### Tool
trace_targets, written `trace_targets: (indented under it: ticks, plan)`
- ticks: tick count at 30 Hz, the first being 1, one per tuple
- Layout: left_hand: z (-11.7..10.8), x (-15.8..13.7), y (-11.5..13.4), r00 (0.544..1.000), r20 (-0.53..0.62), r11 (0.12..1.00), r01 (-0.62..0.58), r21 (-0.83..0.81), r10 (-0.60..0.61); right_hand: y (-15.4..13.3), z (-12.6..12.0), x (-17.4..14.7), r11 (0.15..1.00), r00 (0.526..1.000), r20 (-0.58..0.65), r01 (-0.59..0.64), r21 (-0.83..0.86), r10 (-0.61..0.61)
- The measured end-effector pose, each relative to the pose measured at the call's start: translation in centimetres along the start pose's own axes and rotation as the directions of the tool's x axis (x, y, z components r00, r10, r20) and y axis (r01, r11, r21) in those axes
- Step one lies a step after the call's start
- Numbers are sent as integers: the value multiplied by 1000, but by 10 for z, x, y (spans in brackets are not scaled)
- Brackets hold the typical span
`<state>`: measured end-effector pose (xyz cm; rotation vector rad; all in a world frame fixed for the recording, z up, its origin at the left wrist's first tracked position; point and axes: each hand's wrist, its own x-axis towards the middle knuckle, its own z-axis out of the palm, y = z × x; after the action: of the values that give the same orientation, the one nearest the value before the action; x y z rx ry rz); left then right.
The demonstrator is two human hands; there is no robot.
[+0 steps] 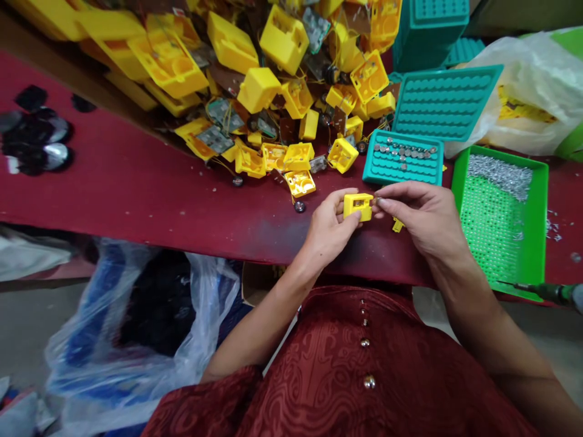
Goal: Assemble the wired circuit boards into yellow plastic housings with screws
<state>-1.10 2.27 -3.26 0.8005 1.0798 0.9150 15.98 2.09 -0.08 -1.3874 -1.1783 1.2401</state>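
Observation:
My left hand (328,223) grips a small yellow plastic case (351,205), thumb on its near side, with an open slot facing up. At the right end of that case, my right hand (428,212) pinches a small, round, dark metallic button cell (376,201); whether it touches the case is hard to make out. Below the right fingers, a small yellow plastic piece (398,225) lies on the red table. Just beyond the hands stands a teal tray (371,173) with rows of grooves, where several button cells (415,153) rest.
A large heap of yellow cases (259,91) with wires and circuit boards covers the back. To the right sit a green basket (540,224) of small screws (501,173), a screwdriver (542,290) and a white plastic bag (542,79). A lined blue bin (86,340) stands lower left.

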Motion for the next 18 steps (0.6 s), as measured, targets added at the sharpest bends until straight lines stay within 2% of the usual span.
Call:
trace_targets:
  ticks: [7, 13, 18]
  plan:
    - [2, 0, 0, 1000, 4, 1000, -5, 3, 5, -3, -1, 0, 997, 1000, 30, -6, 82, 3]
    - [-7, 0, 3, 999, -52, 1000, -8, -27, 7, -4, -12, -3, 982, 984, 146, -123, 144, 102]
    - [-9, 2, 6, 998, -54, 1000, -11, -9, 10, -4, -15, -2, 980, 990, 88, -120, 157, 108]
